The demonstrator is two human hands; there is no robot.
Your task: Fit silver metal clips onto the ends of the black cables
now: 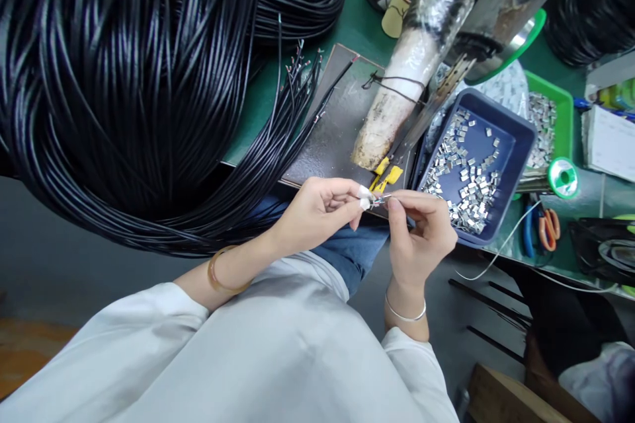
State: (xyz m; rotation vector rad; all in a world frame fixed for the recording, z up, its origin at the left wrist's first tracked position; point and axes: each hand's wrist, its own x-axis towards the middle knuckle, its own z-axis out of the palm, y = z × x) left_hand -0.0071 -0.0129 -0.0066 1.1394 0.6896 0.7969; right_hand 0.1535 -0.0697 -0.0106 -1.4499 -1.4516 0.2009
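Observation:
My left hand (325, 211), with white wraps on its thumb and fingertip, pinches a small metal piece (378, 201) at the table's front edge. On the other side of that piece, my right hand (417, 228) is closed with thumb and index finger on its end. The piece is too small to make out well. Just beyond my fingertips lie yellow-handled tweezers or a similar tool (389, 175). Right of my right hand stands a dark blue bin (510, 139) with many small silvery metal clips (471, 192).
Large bundles of black cable (124, 79) cover the left, their stripped ends (302, 73) near a dark board (325, 145). A wrapped post (397, 86) leans behind my hands. Farther right are a green bin (563, 119), a solder spool (563, 177), orange-handled pliers (548, 228) and part of a person (570, 324).

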